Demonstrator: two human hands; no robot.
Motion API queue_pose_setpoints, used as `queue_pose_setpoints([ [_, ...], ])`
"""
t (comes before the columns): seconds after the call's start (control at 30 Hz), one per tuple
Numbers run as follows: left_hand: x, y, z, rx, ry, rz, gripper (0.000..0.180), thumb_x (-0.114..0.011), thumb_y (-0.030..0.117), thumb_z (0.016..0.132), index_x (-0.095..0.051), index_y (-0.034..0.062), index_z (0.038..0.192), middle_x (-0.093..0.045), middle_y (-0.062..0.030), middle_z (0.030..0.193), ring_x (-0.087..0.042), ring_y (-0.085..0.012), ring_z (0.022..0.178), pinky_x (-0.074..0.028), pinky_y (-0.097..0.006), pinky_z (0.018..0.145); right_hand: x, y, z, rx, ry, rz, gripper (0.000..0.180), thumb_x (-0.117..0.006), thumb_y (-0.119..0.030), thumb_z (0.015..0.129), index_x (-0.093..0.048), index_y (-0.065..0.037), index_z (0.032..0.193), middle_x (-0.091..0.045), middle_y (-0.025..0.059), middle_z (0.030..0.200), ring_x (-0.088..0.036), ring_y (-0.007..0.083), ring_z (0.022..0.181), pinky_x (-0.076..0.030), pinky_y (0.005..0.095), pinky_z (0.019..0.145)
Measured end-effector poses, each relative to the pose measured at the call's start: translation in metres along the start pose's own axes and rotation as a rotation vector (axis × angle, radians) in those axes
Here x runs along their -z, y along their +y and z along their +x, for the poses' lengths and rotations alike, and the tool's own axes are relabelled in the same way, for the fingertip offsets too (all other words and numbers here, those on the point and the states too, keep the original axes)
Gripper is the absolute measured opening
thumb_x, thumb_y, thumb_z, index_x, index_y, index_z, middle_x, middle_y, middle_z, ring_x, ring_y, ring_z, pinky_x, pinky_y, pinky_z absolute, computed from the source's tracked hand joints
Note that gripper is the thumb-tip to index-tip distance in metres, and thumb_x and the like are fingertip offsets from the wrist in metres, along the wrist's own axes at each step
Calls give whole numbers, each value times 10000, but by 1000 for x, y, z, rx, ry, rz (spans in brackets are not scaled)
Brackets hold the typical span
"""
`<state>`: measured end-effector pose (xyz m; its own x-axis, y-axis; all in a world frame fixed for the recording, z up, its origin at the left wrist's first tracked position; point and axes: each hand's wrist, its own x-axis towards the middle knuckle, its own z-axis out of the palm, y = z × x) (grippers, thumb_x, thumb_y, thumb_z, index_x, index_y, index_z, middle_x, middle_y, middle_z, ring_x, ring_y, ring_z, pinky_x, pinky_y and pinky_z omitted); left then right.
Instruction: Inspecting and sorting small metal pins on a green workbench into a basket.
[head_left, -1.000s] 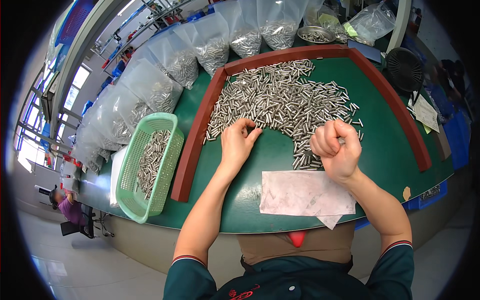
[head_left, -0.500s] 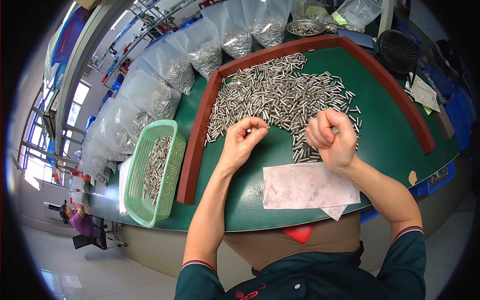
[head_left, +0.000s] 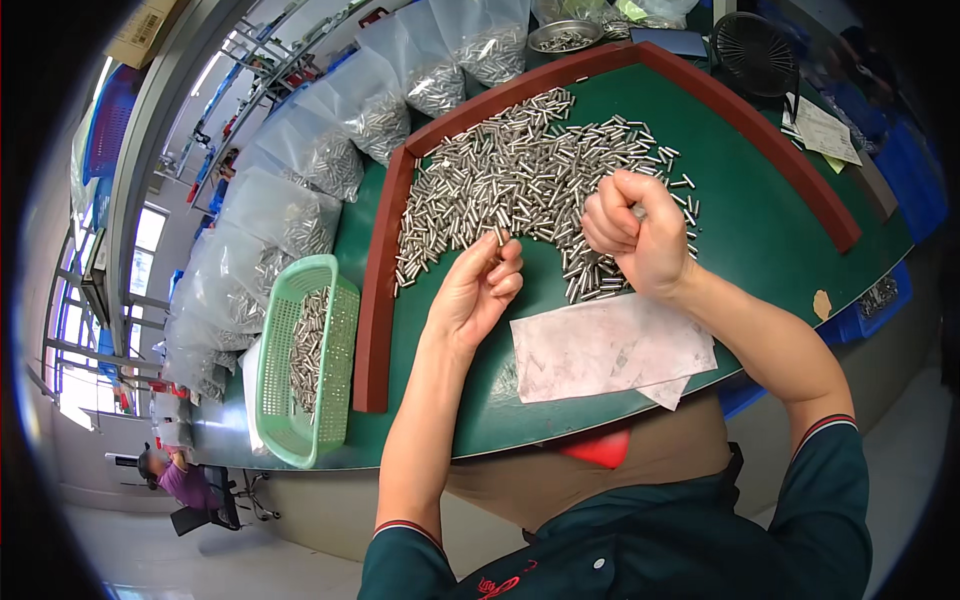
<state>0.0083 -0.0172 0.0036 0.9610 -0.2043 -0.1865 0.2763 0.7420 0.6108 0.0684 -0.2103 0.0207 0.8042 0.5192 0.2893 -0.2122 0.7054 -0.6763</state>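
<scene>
The left hand [head_left: 480,290] is lifted at the near edge of the heap of small metal pins [head_left: 520,180], palm turned up and fingers curled inward, with the fingertips pinching what looks like one or two pins close to the heap. A second ago this hand lay flat, fingers spread down on the pins; it has since turned over and curled, so it seems to have picked something out of the pile. The right hand [head_left: 635,235] is raised just above the right part of the heap, closed into a fist; a bit of metal shows at the top of the fist, so it appears to hold a bunch of pins, though how many cannot be told. Its grip has stayed closed across the last second, and the hand has drifted only slightly.

The pins lie spread over the green surface [head_left: 770,190], inside a dark red frame [head_left: 385,260] that bounds them on the left and far sides. A sheet of whitish paper [head_left: 610,345] lies near the person, just under the right wrist. To the left, outside the frame, a green plastic basket [head_left: 285,400] holds more pins. Clear bags [head_left: 290,210] of pins line the far left edge.
</scene>
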Motion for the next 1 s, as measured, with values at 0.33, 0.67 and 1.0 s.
queue_pose_setpoints([
  [0.33,11,4,-9,-17,188,113,136,-507,110,842,-521,1,921,-538,-76,778,-401,-73,566,-360,-181,508,-7,1,0,-90,-25,-15,403,-308,-243,848,-254,-120,468,-227,-16,404,-165,89,373,-166,250,382],
  [0.67,40,30,-2,-677,709,1439,198,-627,158,738,-562,-17,673,-408,20,464,-328,-89,414,-260,-257,403,-11,5,-8,-95,-78,28,390,-308,-220,861,-263,-104,492,-238,-15,427,-176,77,388,-160,237,382],
  [1.0,34,23,3,-657,633,1917,154,-646,90,683,-580,31,809,-435,-81,476,-448,-243,439,-374,-362,481,-13,8,-10,-85,-131,-61,393,-318,-203,853,-274,-90,479,-251,-15,426,-191,76,394,-165,240,389],
])
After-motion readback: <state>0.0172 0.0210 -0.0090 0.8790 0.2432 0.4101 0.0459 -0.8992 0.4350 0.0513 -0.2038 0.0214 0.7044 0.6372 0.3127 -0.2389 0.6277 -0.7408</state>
